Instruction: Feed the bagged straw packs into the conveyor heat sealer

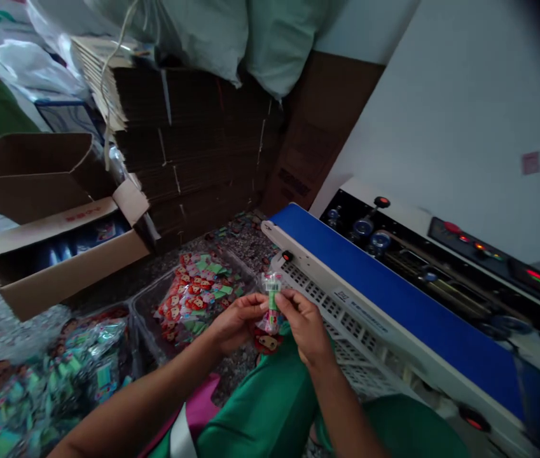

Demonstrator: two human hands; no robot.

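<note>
Between my two hands is a small doll-headed toy (273, 306) in a clear plastic wrapper, with a green middle and a barcode label near its top. Its red-haired head hangs at the lower end, over my green-clad lap. My left hand (243, 318) pinches the wrapper from the left, and my right hand (301, 318) grips it from the right, thumb on the green part. Just left of my hands, a clear plastic tub (148, 305) holds a heap of similar red-haired toys (193, 289).
A sealing machine with a blue conveyor belt (346, 267) runs along the right, above a white plastic basket (346, 343). More wrapped toys (60, 381) fill bags at lower left. Open cartons (79, 267) stand at left, before stacked flat cardboard (198, 146).
</note>
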